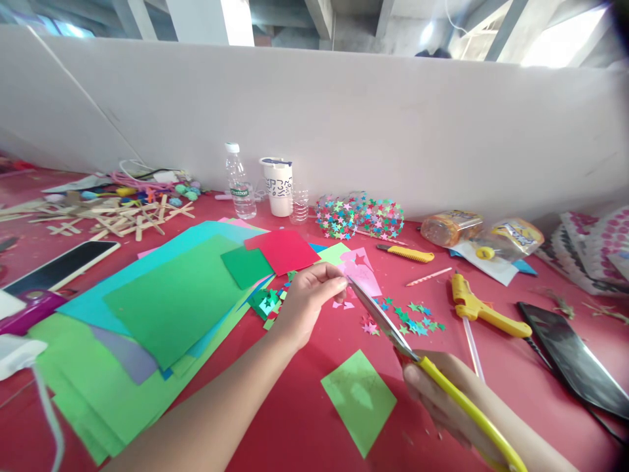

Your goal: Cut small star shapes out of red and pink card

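Observation:
My right hand [437,393] grips a pair of scissors [432,373] with yellow handles, their long metal blades pointing up and left. The fingers of my left hand [314,288] are pinched together right at the blade tips; what they hold is too small to make out. Just behind the fingertips lies pink paper [371,278] with star shapes on it, and small pink scraps [343,305] lie below. A light green paper square [360,400] rests between my forearms. Loose paper stars [415,321] are scattered right of the blades, and more colourful cut pieces [268,301] lie left of my left hand.
Stacked coloured sheets [171,295] cover the left side, near wooden sticks [132,216] and a phone [61,265]. At the back stand a water bottle [240,187], a cup [278,187] and star-covered plastic [361,216]. Rightward lie a yellow cutter [410,254], a glue gun [484,311] and a black device [574,354].

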A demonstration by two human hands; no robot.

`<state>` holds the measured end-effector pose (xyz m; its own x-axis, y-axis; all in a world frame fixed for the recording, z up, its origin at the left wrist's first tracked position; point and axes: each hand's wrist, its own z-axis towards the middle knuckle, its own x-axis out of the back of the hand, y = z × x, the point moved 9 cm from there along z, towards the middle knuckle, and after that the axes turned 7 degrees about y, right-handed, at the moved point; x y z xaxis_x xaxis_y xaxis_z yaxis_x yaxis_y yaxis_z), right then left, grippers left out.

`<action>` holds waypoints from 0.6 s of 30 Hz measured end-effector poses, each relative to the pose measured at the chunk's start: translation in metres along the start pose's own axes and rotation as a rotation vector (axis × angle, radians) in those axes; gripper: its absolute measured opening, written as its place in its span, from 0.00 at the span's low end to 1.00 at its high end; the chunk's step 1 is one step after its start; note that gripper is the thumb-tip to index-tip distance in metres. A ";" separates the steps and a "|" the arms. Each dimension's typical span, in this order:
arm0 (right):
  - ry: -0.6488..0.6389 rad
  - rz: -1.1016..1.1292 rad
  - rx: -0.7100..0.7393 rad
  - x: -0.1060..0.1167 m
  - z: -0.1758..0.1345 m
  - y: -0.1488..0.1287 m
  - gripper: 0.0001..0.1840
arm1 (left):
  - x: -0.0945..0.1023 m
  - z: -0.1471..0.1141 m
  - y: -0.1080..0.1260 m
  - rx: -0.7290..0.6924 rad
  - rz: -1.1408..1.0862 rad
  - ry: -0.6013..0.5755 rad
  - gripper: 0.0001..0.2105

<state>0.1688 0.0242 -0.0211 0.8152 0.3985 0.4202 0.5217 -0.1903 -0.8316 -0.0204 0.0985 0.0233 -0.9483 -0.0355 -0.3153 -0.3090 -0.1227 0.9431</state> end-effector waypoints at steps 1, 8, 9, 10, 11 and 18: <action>0.001 0.002 -0.005 0.000 -0.001 0.000 0.35 | 0.000 0.000 0.001 -0.005 0.012 0.003 0.05; 0.031 0.000 -0.046 0.002 -0.003 -0.003 0.42 | 0.007 0.000 0.005 -0.062 0.095 0.075 0.04; 0.032 0.000 -0.047 0.002 -0.002 -0.003 0.43 | 0.006 0.000 0.004 -0.066 0.096 0.070 0.03; 0.031 0.004 -0.043 0.001 -0.002 -0.002 0.43 | 0.006 0.000 0.004 -0.069 0.093 0.065 0.03; 0.028 0.013 -0.038 0.001 -0.002 -0.001 0.43 | 0.006 0.000 0.004 -0.071 0.085 0.059 0.03; 0.006 0.074 -0.027 -0.001 -0.003 0.006 0.41 | 0.002 0.000 -0.001 -0.029 -0.017 0.031 0.03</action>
<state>0.1718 0.0204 -0.0253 0.8534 0.3769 0.3600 0.4663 -0.2437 -0.8504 -0.0220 0.0984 0.0223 -0.9401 -0.0642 -0.3349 -0.3225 -0.1519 0.9343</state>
